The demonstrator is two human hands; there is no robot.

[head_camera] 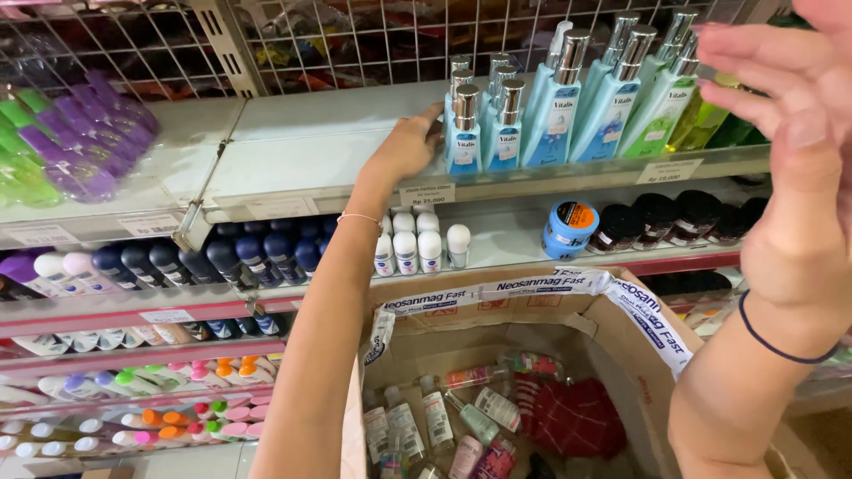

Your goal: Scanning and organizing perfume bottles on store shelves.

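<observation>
Reaching onto the shelf (311,155), my left hand (410,142) touches the short blue spray bottles (484,124), its fingertips hidden behind them, so I cannot tell its grip. My right hand (790,151), partly cut off, hangs open just right of the tall bottles (612,98).

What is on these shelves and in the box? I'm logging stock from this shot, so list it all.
small blue spray bottles: about six, light blue with silver caps, top shelf, by the left hand
tall spray bottles: about six, blue and green, top shelf right
purple and green bottles: many, lying top left
roll-on bottles: several white, second shelf; dark blue ones to their left
round tub: one, blue with orange lid, second shelf
cardboard box: one, brown, open, holding small bottles and red cloth
left hand: touching the small blue bottles
right hand: raised, open, empty
</observation>
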